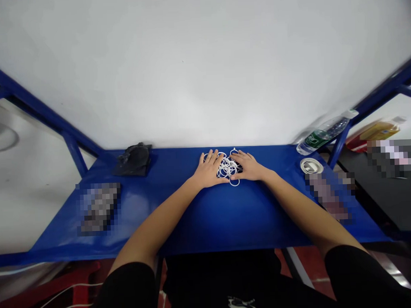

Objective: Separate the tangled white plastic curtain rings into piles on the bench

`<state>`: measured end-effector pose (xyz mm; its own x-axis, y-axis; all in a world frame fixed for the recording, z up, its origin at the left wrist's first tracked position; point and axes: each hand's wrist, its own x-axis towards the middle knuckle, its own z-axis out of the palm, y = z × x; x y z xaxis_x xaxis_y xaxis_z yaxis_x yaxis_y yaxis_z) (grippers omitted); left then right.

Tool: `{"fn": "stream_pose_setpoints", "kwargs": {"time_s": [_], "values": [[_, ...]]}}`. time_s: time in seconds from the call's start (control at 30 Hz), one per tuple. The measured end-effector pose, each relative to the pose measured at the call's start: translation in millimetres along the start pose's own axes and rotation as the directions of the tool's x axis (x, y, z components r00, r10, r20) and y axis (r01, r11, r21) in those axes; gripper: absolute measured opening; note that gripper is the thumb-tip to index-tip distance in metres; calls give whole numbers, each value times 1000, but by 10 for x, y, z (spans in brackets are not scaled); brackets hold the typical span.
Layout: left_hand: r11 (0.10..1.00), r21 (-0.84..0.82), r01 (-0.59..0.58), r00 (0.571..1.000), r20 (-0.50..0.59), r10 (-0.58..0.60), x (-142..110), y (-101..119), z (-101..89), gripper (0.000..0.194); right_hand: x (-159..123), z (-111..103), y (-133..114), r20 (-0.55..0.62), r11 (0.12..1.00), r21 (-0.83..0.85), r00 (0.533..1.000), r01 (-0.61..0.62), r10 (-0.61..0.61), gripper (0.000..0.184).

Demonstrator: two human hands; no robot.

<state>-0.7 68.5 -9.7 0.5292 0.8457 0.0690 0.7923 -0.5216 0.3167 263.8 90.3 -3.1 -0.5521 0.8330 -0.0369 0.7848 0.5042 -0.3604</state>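
Note:
A loose heap of thin white rings lies on the blue table, close to its far edge. From the left, my left hand rests palm down on the heap with its fingers stretched out. My right hand covers the heap's right side in the same way, fingers spread. Rings show between the two hands and stick out past the fingers. One ring sits a little nearer to me, by my right thumb. Whatever lies beneath the palms is hidden.
At the back left lies a crumpled black plastic bag, with a blurred-out dark object nearer. To the right, a clear bottle leans against the blue frame, beside a white roll and another blurred-out object. A white wall stands behind.

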Motion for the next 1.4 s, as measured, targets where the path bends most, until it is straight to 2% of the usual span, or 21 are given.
{"fn": "stream_pose_setpoints", "kwargs": {"time_s": [0.07, 0.17, 0.23, 0.3, 0.37, 0.43, 0.6, 0.67, 0.73, 0.8, 0.97, 1.07, 1.13, 1.23, 1.3, 1.4], "values": [[1000, -4, 17, 1000, -19, -17, -17, 11, -19, 119, -21, -54, 45, -8, 1000, -3, 1000, -17, 17, 104], [998, -22, 51, 998, -33, -52, -30, 52, -40, 127, 7, -140, 131, -64, 1000, -22, 998, -22, 21, 74], [997, -35, 71, 997, -30, -73, -27, 104, -35, 134, 84, -191, 185, -116, 998, -43, 993, -40, 34, 60], [995, -42, 91, 995, -25, -92, -15, 172, -12, 137, 199, -229, 219, -157, 990, -56, 980, -131, 121, 53], [993, -37, 115, 993, -23, -115, -1, 243, 26, 136, 329, -248, 225, -197, 956, -53, 942, -289, 273, 47], [990, -26, 139, 990, -19, -140, 16, 300, 68, 133, 447, -248, 208, -214, 920, -44, 904, -388, 371, 44], [987, -12, 159, 986, -55, -159, 82, 351, 142, 123, 604, -234, 152, -186, 888, -16, 874, -460, 450, 21], [987, -10, 159, 984, -75, -160, 110, 354, 144, 120, 587, -247, 161, -220, 879, 44, 853, -475, 473, 19], [987, -10, 160, 983, -90, -160, 112, 351, 123, 117, 500, -268, 201, -288, 878, 147, 829, -456, 479, 20], [988, -12, 154, 983, -101, -154, 64, 332, 79, 114, 333, -282, 272, -336, 881, 279, 820, -383, 463, 21], [987, 2, 161, 980, -114, -160, -255, 185, -51, 113, -279, -236, 459, -359, 837, 533, 864, -120, 353, 27], [977, 13, 212, 974, -89, -210, -422, 92, -76, 117, -568, -165, 456, -353, 770, 636, 867, -53, 351, 31], [975, 15, 223, 973, -57, -222, -473, 63, -75, 118, -691, -120, 396, -288, 713, 698, 884, -69, 368, 34], [981, 17, 195, 980, -41, -195, -500, 64, -83, 108, -817, -94, 264, -42, 633, 758, 957, -157, 287, 34], [983, 26, 180, 980, -86, -177, -522, 77, -99, 100, -880, -108, 171, 97, 638, 748, 981, -184, 169, 28], [981, 35, 193, 975, -116, -187, -574, 99, -116, 90, -922, -139, 32, 196, 673, 718, 979, -181, 53, 19]]}}
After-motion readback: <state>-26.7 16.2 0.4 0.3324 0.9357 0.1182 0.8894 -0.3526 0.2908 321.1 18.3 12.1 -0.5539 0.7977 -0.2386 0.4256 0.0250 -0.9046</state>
